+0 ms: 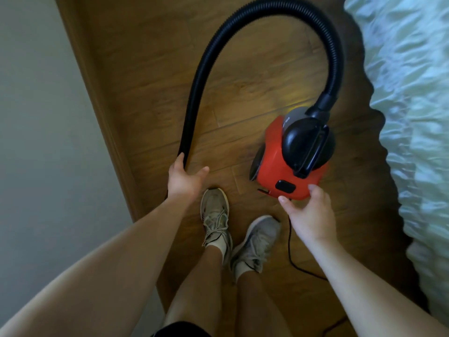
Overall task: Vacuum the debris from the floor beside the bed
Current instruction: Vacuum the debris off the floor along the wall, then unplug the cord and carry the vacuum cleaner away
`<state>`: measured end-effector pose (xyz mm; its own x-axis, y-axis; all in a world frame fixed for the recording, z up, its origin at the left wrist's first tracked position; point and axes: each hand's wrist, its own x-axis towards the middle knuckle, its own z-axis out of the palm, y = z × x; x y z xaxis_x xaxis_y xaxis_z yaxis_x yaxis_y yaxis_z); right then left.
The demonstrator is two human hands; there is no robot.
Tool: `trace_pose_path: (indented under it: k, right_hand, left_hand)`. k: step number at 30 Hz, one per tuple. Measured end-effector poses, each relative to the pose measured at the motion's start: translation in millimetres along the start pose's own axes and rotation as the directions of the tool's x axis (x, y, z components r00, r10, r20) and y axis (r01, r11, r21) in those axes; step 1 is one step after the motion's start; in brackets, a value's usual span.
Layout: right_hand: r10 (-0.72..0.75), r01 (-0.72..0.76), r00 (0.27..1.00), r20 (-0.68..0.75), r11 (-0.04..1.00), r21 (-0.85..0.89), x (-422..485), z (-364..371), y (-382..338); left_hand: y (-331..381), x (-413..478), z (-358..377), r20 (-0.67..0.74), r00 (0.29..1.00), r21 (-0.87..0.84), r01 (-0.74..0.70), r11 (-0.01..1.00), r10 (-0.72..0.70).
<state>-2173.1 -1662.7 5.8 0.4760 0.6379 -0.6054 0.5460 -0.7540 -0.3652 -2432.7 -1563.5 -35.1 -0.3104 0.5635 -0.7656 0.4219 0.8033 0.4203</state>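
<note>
The red vacuum cleaner body point(277, 166) was smooth, glossy plastic; its black ribbed hose point(195, 98) looked matt. The brown plank floor point(150, 69) showed satin wood grain, and the pale bedcover point(413, 93) was crumpled, faintly shiny cloth.

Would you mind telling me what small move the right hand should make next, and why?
Probably press the black button, likely its switch, on the red vacuum body: the right hand is open at its rear edge, fingertips beside that button, while the left hand grips the hose.
</note>
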Motion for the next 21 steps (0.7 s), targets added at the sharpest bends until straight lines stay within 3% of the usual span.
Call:
trace_pose_path:
  k: [9, 21]
  right_hand:
    - [-0.158, 0.178, 0.981, 0.113, 0.963, -0.202, -13, -99, -51]
    - [-0.396, 0.396, 0.915, 0.080, 0.843, -0.364, -49, -255, -148]
  left_hand:
    - [87, -75, -31, 0.087, 0.953, 0.245, -0.301, 0.921, 0.289]
    - [220, -184, -93, 0.134, 0.822, 0.478, -0.543, 0.691, 0.553]
